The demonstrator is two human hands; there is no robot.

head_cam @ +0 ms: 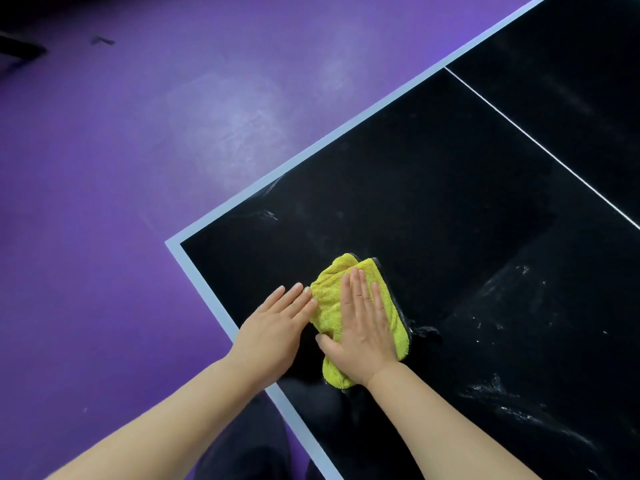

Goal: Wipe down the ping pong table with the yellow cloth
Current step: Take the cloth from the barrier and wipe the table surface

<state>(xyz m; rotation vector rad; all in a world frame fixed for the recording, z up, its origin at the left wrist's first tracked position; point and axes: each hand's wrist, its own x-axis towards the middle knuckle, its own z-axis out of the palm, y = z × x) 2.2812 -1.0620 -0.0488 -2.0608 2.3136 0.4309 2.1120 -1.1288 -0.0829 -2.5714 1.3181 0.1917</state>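
Observation:
The black ping pong table (433,202) with pale edge lines fills the right of the view, one corner pointing left. A folded yellow cloth (332,299) lies flat on the table near that corner. My right hand (360,323) presses flat on top of the cloth, fingers straight and together. My left hand (273,327) rests flat on the table just left of the cloth, its fingertips touching the cloth's edge. Neither hand curls around the cloth.
Whitish smears and streaks (502,393) show on the table to the right of the cloth and near the far edge. A thin white centre line (540,147) crosses the table. Purple floor (121,168) lies left of the table; dark trousers show below.

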